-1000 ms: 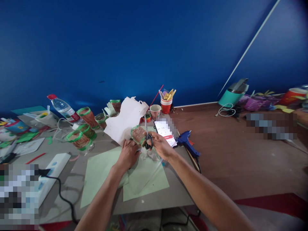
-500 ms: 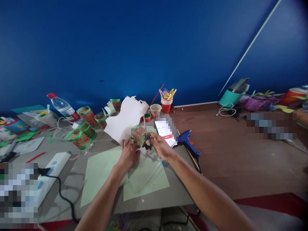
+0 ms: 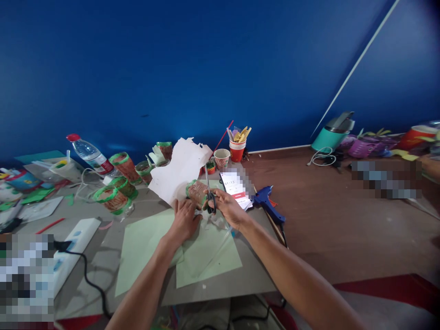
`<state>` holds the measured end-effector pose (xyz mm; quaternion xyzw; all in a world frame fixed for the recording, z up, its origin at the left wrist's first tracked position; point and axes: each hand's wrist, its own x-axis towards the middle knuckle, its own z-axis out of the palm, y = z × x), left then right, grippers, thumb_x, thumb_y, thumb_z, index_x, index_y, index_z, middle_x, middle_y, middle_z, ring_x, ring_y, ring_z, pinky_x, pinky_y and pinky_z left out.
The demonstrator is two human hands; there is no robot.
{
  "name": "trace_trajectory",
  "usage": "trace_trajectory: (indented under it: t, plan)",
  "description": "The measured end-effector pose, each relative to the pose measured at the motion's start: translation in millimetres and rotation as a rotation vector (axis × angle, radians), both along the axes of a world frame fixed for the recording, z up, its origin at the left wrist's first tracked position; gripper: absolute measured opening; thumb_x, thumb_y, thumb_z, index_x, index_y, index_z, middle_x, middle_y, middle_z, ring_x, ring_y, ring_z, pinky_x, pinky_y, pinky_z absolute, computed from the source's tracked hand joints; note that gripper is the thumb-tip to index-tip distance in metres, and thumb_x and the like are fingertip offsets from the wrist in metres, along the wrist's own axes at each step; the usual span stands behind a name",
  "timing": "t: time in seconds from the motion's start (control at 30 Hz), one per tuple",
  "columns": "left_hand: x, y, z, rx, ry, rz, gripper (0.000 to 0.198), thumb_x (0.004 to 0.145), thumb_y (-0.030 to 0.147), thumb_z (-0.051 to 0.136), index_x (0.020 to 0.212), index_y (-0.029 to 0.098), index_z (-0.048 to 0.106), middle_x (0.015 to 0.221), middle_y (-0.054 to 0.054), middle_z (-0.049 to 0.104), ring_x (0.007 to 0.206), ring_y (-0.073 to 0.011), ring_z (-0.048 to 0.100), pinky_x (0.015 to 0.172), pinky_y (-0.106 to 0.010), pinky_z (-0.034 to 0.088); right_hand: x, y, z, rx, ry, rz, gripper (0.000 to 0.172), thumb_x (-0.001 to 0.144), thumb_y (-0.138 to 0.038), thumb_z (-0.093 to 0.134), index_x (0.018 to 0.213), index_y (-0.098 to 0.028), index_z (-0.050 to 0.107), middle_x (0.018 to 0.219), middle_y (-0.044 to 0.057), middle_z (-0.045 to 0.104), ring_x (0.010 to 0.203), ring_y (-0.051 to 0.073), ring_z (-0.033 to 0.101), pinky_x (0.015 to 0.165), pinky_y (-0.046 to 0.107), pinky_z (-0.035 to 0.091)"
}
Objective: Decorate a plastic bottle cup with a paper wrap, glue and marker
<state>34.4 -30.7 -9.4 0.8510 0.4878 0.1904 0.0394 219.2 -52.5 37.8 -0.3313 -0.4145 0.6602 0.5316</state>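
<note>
My right hand grips a pair of scissors by the dark handles, blades pointing up and away from me. Just left of the blades a brown cup with green edging lies tilted, partly covered by the hands. My left hand is beside that cup, palm down, fingers extended and resting at the lower edge of a ragged white paper sheet. Its fingertips are partly hard to make out. Small clear and white scraps lie between the hands on light green paper.
Several brown-and-green cups and a red-capped bottle stand to the left. A white power strip lies nearer. A phone, a blue glue gun and a red cup of plastic cutlery are on the right.
The fingers of my left hand have straightened slightly and lie flatter. The brown cup has shifted a little to the left. My right hand stays in place with the scissors.
</note>
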Motion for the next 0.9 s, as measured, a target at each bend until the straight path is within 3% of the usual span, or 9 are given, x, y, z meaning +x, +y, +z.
trace_trajectory:
  t: [0.13,0.3,0.4,0.5,0.7,0.9]
  plan:
    - [3.3,0.8,3.2,-0.001,0.032,0.07,0.021,0.075,0.031,0.064,0.093,0.021,0.065,0.104,-0.01,0.063,0.112,-0.033,0.05,0.107,-0.057,0.02,0.6,0.6,0.0,0.008,-0.009,-0.002,0.036,0.065,-0.026,0.073,0.098,-0.017,0.061,0.066,-0.002,0.063,0.062,0.012,0.055,0.052,0.021,0.039]
    - [9.5,-0.7,4.0,-0.008,0.062,0.12,0.018,0.071,0.028,0.067,0.088,0.022,0.063,0.106,-0.009,0.062,0.112,-0.0331,0.049,0.106,-0.058,0.021,-0.3,1.3,-1.8,0.009,-0.027,0.006,0.036,0.065,-0.028,0.073,0.098,-0.018,0.061,0.067,-0.002,0.063,0.061,0.012,0.055,0.051,0.021,0.039]
    - [8.8,-1.9,3.4,-0.019,0.017,0.101,0.012,0.072,0.023,0.064,0.084,0.022,0.062,0.105,-0.009,0.063,0.111,-0.0322,0.05,0.105,-0.057,0.023,-0.2,1.2,-1.0,0.006,-0.028,-0.005,0.036,0.065,-0.028,0.073,0.097,-0.018,0.062,0.069,-0.001,0.062,0.062,0.012,0.054,0.05,0.021,0.039]
    - [5.7,-2.5,2.8,-0.035,0.01,0.04,0.006,0.075,0.018,0.059,0.08,0.021,0.061,0.098,-0.008,0.066,0.109,-0.03,0.052,0.108,-0.057,0.017,0.4,1.8,-0.5,0.009,-0.031,-0.016,0.036,0.064,-0.028,0.074,0.096,-0.018,0.062,0.071,-0.001,0.061,0.065,0.012,0.054,0.05,0.021,0.04]
    - [2.9,-2.8,1.6,-0.011,0.059,0.014,0.031,0.076,0.029,0.065,0.106,0.021,0.06,0.107,-0.009,0.064,0.111,-0.0315,0.051,0.11,-0.059,0.013,0.8,3.4,-2.6,0.037,-0.02,-0.04,0.033,0.067,-0.027,0.071,0.097,-0.018,0.061,0.066,-0.003,0.06,0.06,0.01,0.051,0.05,0.02,0.038]
    - [9.1,-3.0,0.4,-0.035,0.072,0.043,0.028,0.074,0.026,0.065,0.102,0.022,0.061,0.107,-0.01,0.062,0.114,-0.0332,0.048,0.11,-0.058,0.013,0.5,2.9,-4.3,0.03,-0.021,-0.024,0.034,0.066,-0.024,0.069,0.099,-0.018,0.06,0.065,-0.002,0.063,0.06,0.01,0.053,0.05,0.02,0.039]
